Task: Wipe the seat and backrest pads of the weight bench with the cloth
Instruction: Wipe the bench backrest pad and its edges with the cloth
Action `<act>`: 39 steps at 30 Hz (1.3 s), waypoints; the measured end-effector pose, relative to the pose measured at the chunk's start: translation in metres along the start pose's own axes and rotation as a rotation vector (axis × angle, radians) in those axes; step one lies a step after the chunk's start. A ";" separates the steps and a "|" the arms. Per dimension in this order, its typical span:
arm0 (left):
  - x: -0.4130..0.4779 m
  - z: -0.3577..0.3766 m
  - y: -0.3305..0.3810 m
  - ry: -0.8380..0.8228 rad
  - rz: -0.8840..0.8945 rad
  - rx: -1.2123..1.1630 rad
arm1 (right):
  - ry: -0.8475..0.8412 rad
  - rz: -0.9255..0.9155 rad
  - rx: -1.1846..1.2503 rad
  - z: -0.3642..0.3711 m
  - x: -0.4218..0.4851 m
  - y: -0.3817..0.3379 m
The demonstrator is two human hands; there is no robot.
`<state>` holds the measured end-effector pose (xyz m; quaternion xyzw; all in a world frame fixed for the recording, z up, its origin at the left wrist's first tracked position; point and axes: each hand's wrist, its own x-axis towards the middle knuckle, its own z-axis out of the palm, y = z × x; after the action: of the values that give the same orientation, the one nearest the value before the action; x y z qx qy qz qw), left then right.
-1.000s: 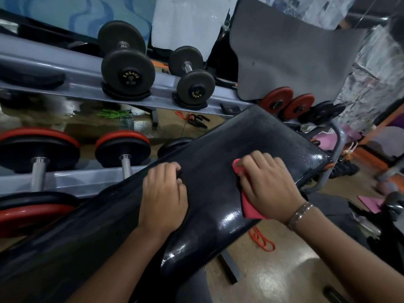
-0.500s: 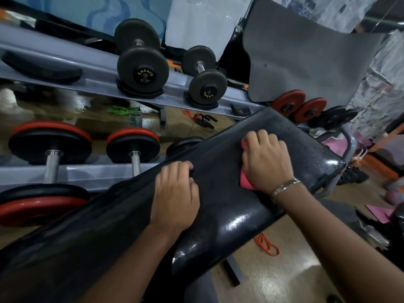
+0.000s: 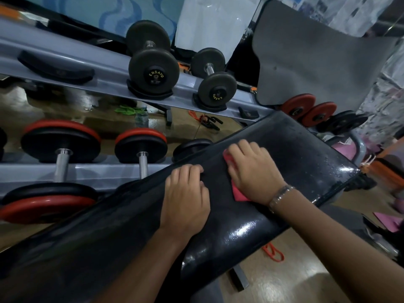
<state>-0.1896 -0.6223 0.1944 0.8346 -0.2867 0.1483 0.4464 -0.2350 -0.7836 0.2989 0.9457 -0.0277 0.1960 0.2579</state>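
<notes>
Fingers (image 3: 247,149) of the right hand (image 3: 253,171) lie spread and flat, pressing one red cloth (image 3: 238,192) against the long glossy black vinyl bench pad (image 3: 306,162); whether they pinch the cloth cannot be told. Left hand (image 3: 185,197) rests just beside it, its fingers curled over the pad's far edge, holding nothing else. One pad shows, its long axis running from lower left up to upper right. Beyond it, two black dumbbells (image 3: 153,68) sit on the grey rack's (image 3: 65,60) upper shelf, two red-rimmed ones (image 3: 140,145) below.
</notes>
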 end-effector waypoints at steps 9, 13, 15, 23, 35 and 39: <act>-0.001 0.001 -0.002 -0.008 -0.025 -0.016 | -0.021 0.100 -0.005 0.010 0.026 0.001; 0.001 0.001 -0.001 -0.012 -0.050 -0.024 | -0.041 -0.090 0.110 0.007 0.022 0.002; 0.001 0.002 -0.002 -0.011 -0.052 -0.028 | -0.072 -0.040 0.079 0.008 0.036 0.011; 0.000 0.003 -0.002 0.002 -0.046 -0.037 | -0.113 -0.124 0.168 0.015 0.044 -0.004; 0.001 0.003 -0.003 0.005 -0.043 -0.029 | -0.262 -0.157 0.236 0.018 0.074 -0.004; 0.001 0.003 -0.004 -0.004 -0.038 -0.031 | -0.260 -0.002 0.093 0.023 0.095 -0.002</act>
<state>-0.1866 -0.6233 0.1904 0.8333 -0.2737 0.1337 0.4613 -0.1392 -0.7887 0.3164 0.9740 -0.0509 0.0727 0.2083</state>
